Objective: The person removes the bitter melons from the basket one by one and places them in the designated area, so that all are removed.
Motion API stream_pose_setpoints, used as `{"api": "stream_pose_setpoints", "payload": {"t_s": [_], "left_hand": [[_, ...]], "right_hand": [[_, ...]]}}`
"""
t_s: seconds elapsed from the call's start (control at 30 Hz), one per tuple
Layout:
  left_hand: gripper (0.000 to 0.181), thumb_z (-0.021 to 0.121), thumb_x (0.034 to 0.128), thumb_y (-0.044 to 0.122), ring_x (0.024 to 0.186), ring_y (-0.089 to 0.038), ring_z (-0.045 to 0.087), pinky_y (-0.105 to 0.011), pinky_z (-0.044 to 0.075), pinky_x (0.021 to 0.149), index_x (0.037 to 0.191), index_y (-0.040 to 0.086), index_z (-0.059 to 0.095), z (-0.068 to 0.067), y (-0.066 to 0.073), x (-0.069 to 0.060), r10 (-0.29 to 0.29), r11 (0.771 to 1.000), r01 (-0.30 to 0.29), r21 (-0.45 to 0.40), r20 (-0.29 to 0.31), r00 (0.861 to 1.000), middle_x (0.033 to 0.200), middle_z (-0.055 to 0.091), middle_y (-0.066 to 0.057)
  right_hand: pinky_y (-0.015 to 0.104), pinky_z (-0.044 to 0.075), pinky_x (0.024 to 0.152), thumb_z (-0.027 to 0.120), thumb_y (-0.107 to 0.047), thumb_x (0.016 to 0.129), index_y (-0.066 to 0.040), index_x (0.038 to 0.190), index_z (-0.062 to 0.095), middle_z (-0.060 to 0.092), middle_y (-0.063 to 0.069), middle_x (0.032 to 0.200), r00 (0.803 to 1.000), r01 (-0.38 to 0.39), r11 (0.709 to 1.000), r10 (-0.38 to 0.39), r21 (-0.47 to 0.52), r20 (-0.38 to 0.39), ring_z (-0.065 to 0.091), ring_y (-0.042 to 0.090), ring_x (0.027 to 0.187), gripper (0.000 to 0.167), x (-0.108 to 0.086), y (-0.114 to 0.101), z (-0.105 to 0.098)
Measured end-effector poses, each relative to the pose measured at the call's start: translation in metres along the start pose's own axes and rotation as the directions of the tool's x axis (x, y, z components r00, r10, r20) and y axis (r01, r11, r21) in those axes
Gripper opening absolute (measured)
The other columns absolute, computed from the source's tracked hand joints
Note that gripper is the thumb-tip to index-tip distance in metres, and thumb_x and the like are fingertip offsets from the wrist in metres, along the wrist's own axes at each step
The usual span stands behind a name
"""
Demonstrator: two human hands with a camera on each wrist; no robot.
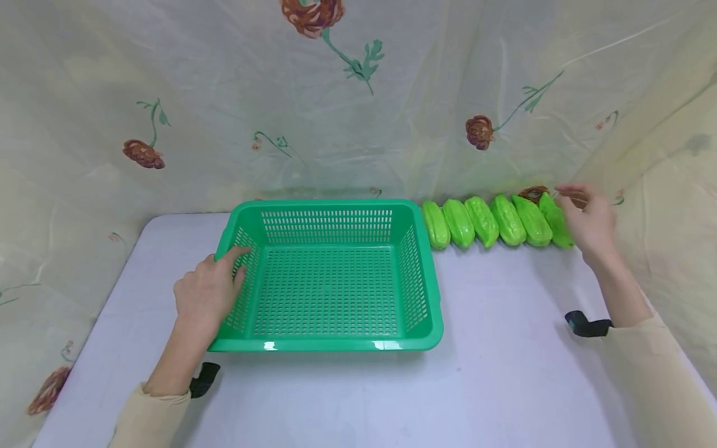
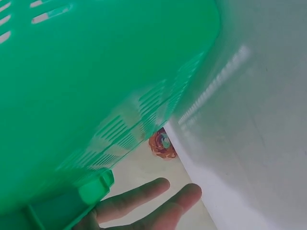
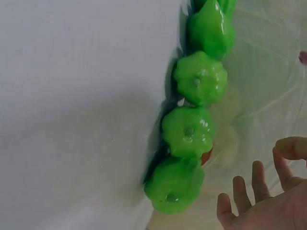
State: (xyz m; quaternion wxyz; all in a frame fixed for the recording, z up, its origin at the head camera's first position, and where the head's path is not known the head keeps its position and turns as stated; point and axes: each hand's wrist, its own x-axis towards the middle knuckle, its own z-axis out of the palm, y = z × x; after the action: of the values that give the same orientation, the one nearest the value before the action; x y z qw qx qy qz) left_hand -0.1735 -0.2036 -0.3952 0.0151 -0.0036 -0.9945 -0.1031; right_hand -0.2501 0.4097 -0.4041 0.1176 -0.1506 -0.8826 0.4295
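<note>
A green plastic basket [image 1: 327,343] with slotted walls stands mid-table, and nothing lies in it. My left hand [image 1: 207,289] grips its left rim, with thumb and a finger over the inner side; in the left wrist view other fingers [image 2: 129,202] stretch out below the rim. Several bright green ridged gourds [image 1: 508,221] lie side by side in a row, right of the basket. Near the row's right end is my right hand [image 1: 590,221], its fingers loosely bent. The right wrist view shows that hand [image 3: 273,199] apart from the nearest gourd [image 3: 173,187], holding nothing.
The table [image 1: 392,398] has a white cover. Behind it and along both sides hangs a pale flowered sheet [image 1: 358,137], close to the basket's back rim and the gourds. A black strap piece [image 1: 588,325] sits at the right wrist, another [image 1: 205,379] at the left.
</note>
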Motion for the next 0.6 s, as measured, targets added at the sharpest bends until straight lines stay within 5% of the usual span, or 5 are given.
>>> {"api": "stream_pose_setpoints", "payload": {"t_s": [0.17, 0.27, 0.37, 0.5, 0.6], "left_hand": [[0.041, 0.058, 0.1110, 0.025, 0.055, -0.030, 0.053, -0.042, 0.042, 0.046, 0.151, 0.020, 0.059, 0.000, -0.001, -0.002, 0.014, 1.000, -0.014, 0.006, -0.011, 1.000, 0.105, 0.068, -0.033], [0.041, 0.057, 0.1114, 0.026, 0.056, -0.031, 0.054, -0.041, 0.043, 0.046, 0.152, 0.020, 0.058, 0.001, -0.002, -0.002, 0.020, 1.000, -0.020, -0.001, -0.005, 1.000, 0.115, 0.066, -0.038], [0.043, 0.056, 0.1121, 0.028, 0.062, -0.034, 0.060, -0.040, 0.044, 0.047, 0.155, 0.021, 0.055, 0.002, -0.004, -0.001, 0.026, 0.999, -0.025, -0.046, 0.016, 1.000, 0.133, 0.058, -0.044], [0.048, 0.052, 0.1139, 0.032, 0.096, -0.056, 0.070, -0.056, 0.057, 0.061, 0.160, 0.022, 0.047, 0.002, -0.007, 0.001, 0.035, 0.982, -0.024, -0.187, 0.053, 0.998, 0.154, 0.041, -0.047], [0.053, 0.049, 0.1147, 0.037, 0.138, -0.067, 0.049, -0.079, 0.051, 0.096, 0.165, 0.021, 0.042, 0.001, -0.010, 0.003, 0.043, 0.935, -0.020, -0.355, 0.059, 0.997, 0.165, 0.031, -0.043]], "right_hand": [[0.028, 0.040, 0.101, 0.053, -0.036, 0.111, -0.006, 0.142, 0.064, 0.065, -0.005, 0.131, 0.986, 0.162, 0.983, -0.165, -0.082, -0.032, 0.056, 0.033, 0.136, 0.044, -0.017, -0.013, 0.015], [0.041, 0.042, 0.105, 0.055, -0.031, 0.112, -0.003, 0.138, 0.066, 0.065, 0.014, 0.138, 0.960, 0.277, 0.954, -0.280, -0.118, -0.006, 0.056, 0.042, 0.136, 0.040, -0.028, -0.022, 0.022], [0.067, 0.034, 0.113, 0.056, -0.029, 0.112, 0.000, 0.138, 0.065, 0.060, 0.027, 0.142, 0.931, 0.366, 0.919, -0.363, -0.150, 0.043, 0.049, 0.051, 0.139, 0.040, -0.038, -0.031, 0.028], [0.086, 0.017, 0.111, 0.056, -0.038, 0.111, -0.005, 0.148, 0.058, 0.047, 0.032, 0.157, 0.907, 0.421, 0.881, -0.408, -0.214, 0.106, 0.036, 0.062, 0.146, 0.050, -0.053, -0.041, 0.031], [0.089, 0.012, 0.110, 0.054, -0.049, 0.111, -0.016, 0.156, 0.053, 0.037, 0.029, 0.168, 0.896, 0.444, 0.843, -0.418, -0.305, 0.150, 0.030, 0.065, 0.150, 0.056, -0.063, -0.049, 0.031]]}}
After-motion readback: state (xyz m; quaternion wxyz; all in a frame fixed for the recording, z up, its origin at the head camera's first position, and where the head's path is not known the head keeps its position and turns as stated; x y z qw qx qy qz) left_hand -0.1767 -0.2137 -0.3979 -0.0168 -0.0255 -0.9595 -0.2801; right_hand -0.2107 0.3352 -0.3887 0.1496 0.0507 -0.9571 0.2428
